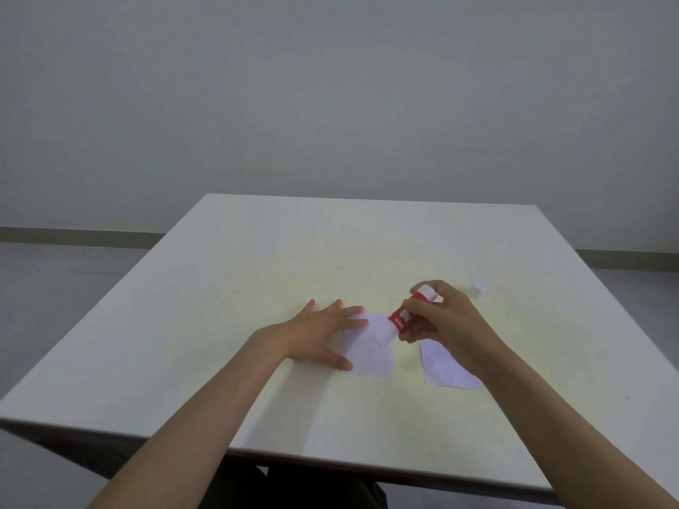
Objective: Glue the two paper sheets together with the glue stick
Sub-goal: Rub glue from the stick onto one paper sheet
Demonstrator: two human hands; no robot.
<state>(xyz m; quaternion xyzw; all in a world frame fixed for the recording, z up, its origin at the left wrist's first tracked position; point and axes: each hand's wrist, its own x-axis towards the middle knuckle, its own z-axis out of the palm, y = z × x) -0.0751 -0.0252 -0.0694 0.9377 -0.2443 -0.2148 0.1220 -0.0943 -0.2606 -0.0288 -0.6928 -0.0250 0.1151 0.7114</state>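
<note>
At centre frame the left hand lies flat with its fingers spread, pinning the left sheet to the desk. The right hand is closed around the red glue stick, tilted with its tip on that sheet's upper edge. The cap sits apart, to the right. Gluing looks under way; how much is coated cannot be told. The second sheet lies just right, not yet joined, so pressing the two together is left.

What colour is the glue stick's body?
Red with white lettering, white at both ends; the glue stick shows in the head view, in the right hand.
</note>
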